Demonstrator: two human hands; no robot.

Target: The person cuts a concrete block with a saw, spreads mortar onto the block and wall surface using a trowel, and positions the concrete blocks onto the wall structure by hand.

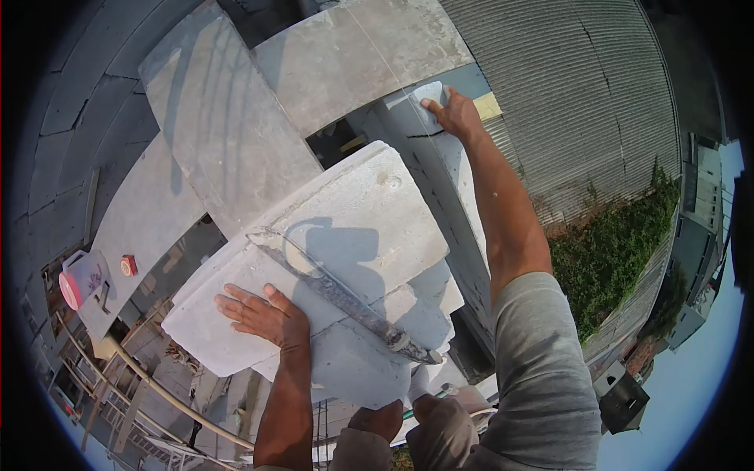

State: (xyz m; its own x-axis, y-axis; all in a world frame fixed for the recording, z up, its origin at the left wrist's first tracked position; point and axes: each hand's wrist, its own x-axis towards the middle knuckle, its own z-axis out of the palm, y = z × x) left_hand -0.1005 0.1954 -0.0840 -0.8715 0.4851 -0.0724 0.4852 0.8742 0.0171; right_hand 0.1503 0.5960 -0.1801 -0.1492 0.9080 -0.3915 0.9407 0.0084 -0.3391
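Observation:
My left hand (265,315) lies flat with its fingers spread on a large white building block (206,318), which rests among several stacked blocks. Across the stack lies a long, worn grey tool (334,292), thin and forked at its far end; its exact kind I cannot tell. My right arm reaches forward along a narrow block wall (463,184). At the wall's far end my right hand (455,114) grips a smaller white block (415,114), thumb on the top and fingers over the far side. A dark crack runs beneath that block.
Wide grey boards (228,118) span gaps ahead. A pink-lidded container (80,281) and a red tape measure (129,265) sit on the left board. A thin string (369,39) stretches above. Corrugated roofing (581,102) and plants (613,251) lie right; bamboo poles (169,399) stand below left, beside a drop.

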